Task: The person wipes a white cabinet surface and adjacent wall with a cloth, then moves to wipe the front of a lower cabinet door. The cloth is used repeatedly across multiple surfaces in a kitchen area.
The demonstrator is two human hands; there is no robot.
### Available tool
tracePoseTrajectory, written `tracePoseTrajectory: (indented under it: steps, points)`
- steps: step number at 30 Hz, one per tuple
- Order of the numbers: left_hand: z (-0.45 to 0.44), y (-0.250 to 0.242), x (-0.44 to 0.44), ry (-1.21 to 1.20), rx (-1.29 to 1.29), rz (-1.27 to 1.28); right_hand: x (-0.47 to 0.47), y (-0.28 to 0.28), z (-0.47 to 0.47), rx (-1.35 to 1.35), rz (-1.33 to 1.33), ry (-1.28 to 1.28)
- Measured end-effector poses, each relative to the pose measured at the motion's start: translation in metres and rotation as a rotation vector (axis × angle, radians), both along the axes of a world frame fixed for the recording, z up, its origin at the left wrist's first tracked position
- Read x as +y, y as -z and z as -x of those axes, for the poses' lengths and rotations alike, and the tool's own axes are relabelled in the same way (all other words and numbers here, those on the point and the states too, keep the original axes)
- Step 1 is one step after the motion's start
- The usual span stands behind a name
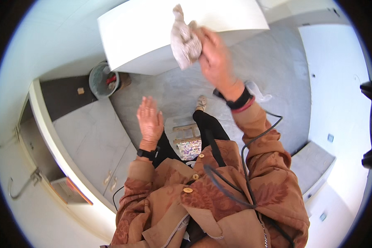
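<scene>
My right hand (217,57), blurred, is raised in front of me and grips a crumpled, dirty off-white cloth item (184,43). It may be a work glove; its folds hide the shape. The item appears in front of the white top of a box-like block (142,34), and I cannot tell whether they touch. My left hand (149,119) is lifted to the left, palm down, with extended fingers and nothing in it. Below both hands are my legs in black trousers and one light shoe (201,103) on the grey floor.
A bucket (94,82) holding a red-handled item stands left of the block. Pale marbled slabs (90,130) lie at left beside a doorway frame (49,136). Between my legs are a wooden frame (186,131) and a patterned surface (190,149). A black cable (243,152) hangs along my jacket.
</scene>
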State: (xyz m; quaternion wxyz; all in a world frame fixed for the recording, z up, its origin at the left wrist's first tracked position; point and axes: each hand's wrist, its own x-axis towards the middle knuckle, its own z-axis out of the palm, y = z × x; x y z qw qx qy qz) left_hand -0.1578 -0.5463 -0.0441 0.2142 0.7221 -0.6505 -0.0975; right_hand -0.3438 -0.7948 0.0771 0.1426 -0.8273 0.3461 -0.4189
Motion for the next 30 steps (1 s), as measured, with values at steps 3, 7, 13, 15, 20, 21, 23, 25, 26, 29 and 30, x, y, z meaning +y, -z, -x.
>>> tracePoseTrajectory:
  steps: [3, 7, 13, 15, 20, 21, 23, 25, 26, 29, 30]
  points:
    - [-0.003, 0.042, 0.058, -0.06, 0.024, -0.172, -0.037, 0.003, -0.047, 0.223, 0.25, 0.011]
    - [-0.026, 0.074, 0.117, -0.231, 0.032, -0.351, -0.046, 0.013, -0.078, 0.448, 0.414, 0.058]
    - [-0.069, 0.072, 0.167, -0.399, -0.003, -0.404, -0.068, 0.007, -0.099, 0.354, 0.508, 0.015]
    - [-0.078, 0.07, 0.177, -0.436, 0.0, -0.44, -0.064, 0.017, -0.109, 0.364, 0.378, -0.045]
    - [-0.093, 0.073, 0.211, -0.525, 0.024, -0.502, -0.042, 0.03, -0.116, 0.523, 0.28, 0.038]
    - [-0.096, 0.075, 0.218, -0.531, 0.007, -0.488, -0.037, 0.027, -0.115, 0.503, 0.277, 0.031]
    - [-0.1, 0.076, 0.23, -0.568, 0.034, -0.515, -0.025, 0.018, -0.113, 0.446, 0.293, 0.009]
    - [-0.106, 0.074, 0.239, -0.577, 0.002, -0.546, 0.001, 0.009, -0.105, 0.396, 0.285, -0.007]
    - [-0.108, 0.071, 0.242, -0.596, -0.008, -0.504, 0.016, 0.01, -0.102, 0.36, 0.298, -0.069]
    - [-0.121, 0.06, 0.243, -0.654, -0.069, -0.43, 0.062, 0.039, -0.093, 0.343, 0.173, -0.209]
    - [-0.126, 0.055, 0.243, -0.683, -0.075, -0.413, 0.083, 0.06, -0.09, 0.363, 0.051, -0.248]
